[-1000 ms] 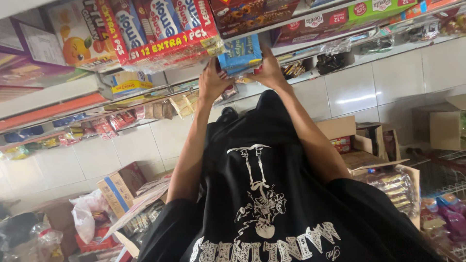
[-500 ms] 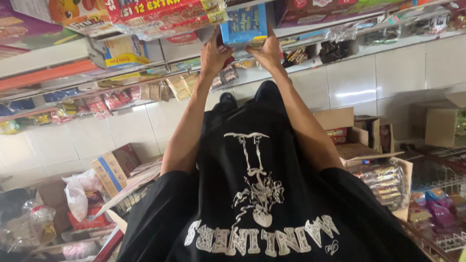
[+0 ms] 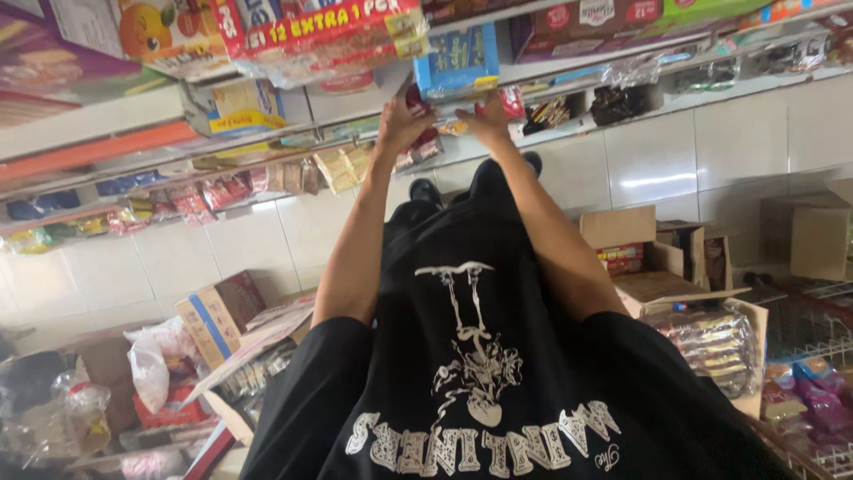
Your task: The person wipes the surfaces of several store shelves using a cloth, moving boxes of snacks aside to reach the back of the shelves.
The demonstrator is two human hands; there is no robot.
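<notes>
Far left there's a pile of plastic bags (image 3: 151, 373) on the floor and an open cardboard box (image 3: 218, 316) with a blue stripe tipped on its side, sitting under a shelf (image 3: 98, 147) with an orange front edge and hanging snack packets (image 3: 213, 188). Up top, a red multipack (image 3: 324, 31) pokes out over the shelf edge. My left hand (image 3: 402, 124) is up at that front edge, fingers curled, right under the blue box (image 3: 458, 60); I honestly can't tell if it's gripping anything or just touching the edge. The blue box stands upright at the front edge of the shelf, between both my hands and just above them. My right hand (image 3: 487, 120) is just beside the left one, fingers bent too, tips touching the bottom of the blue box near a small red packet (image 3: 511, 102), but whether it's actually closed on something is too hard to see. My black printed shirt (image 3: 480, 373) fills the middle. Further right are open cartons (image 3: 640, 258) on the white tiled floor, one with wrapped biscuit packs (image 3: 711, 351), and a wire basket (image 3: 813, 400) of purple packets in the right corner.
</notes>
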